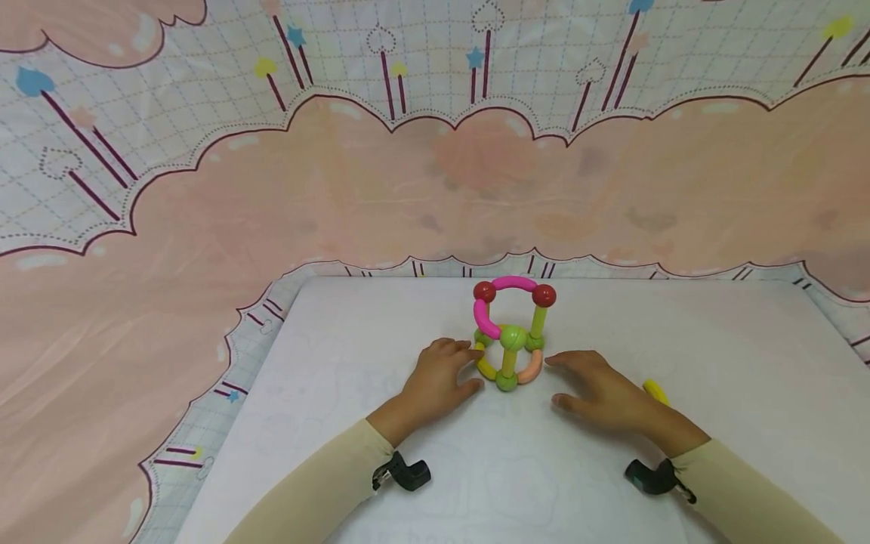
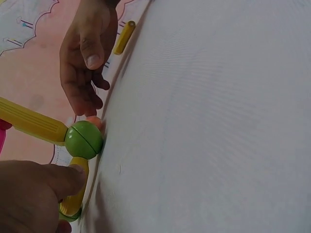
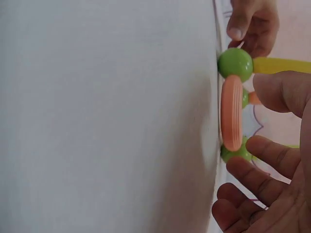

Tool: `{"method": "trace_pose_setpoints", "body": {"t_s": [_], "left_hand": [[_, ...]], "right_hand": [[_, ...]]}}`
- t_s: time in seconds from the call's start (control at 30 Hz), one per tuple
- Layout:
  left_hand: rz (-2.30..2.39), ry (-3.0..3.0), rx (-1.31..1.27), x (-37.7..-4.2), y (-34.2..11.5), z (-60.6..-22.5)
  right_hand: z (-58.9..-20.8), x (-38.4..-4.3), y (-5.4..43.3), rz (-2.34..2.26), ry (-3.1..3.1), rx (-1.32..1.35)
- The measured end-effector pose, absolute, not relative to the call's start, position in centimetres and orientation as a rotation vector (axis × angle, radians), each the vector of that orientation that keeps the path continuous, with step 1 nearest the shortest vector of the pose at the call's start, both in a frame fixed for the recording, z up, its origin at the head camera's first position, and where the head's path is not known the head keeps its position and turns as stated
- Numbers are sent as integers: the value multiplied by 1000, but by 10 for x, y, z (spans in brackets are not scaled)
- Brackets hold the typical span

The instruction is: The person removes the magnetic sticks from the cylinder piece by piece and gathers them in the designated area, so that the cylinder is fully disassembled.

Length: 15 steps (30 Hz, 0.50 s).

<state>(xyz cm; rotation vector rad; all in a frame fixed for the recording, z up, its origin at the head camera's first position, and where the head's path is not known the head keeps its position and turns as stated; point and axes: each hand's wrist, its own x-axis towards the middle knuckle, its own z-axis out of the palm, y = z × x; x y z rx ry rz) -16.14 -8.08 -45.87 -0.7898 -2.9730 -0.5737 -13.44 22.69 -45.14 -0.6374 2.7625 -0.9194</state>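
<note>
A ball-and-rod toy frame (image 1: 513, 338) stands upright on the white tabletop, between both hands. Two red balls (image 1: 544, 295) joined by a pink curved rod (image 1: 514, 282) form its top back edge. Green balls (image 2: 83, 140) sit at the base, linked by yellow rods and an orange curved rod (image 3: 232, 114). My left hand (image 1: 442, 384) is at the frame's left side, fingertips by the yellow base rod; whether they touch it is unclear. My right hand (image 1: 601, 393) has its fingers loosely extended just right of the orange rod, holding nothing.
A loose yellow rod (image 1: 655, 391) lies on the white tabletop (image 1: 367, 325) beyond my right wrist, partly hidden by it. Behind the table hangs a pink, cloud-patterned cloth (image 1: 381, 196). Small black cameras (image 1: 411, 474) are strapped to both wrists.
</note>
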Motion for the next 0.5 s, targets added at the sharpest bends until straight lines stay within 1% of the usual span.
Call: {"method": "trace_pose_setpoints", "body": {"t_s": [0.23,0.5], "left_hand": [[-609,-2997,-780,-159,-80,-457],[-595,-2993,-797,-156,-82,-457]], "right_hand": [[-454,-137,222,-891,2744,-715],[-457,-140,220,-872,2744,-712]]}}
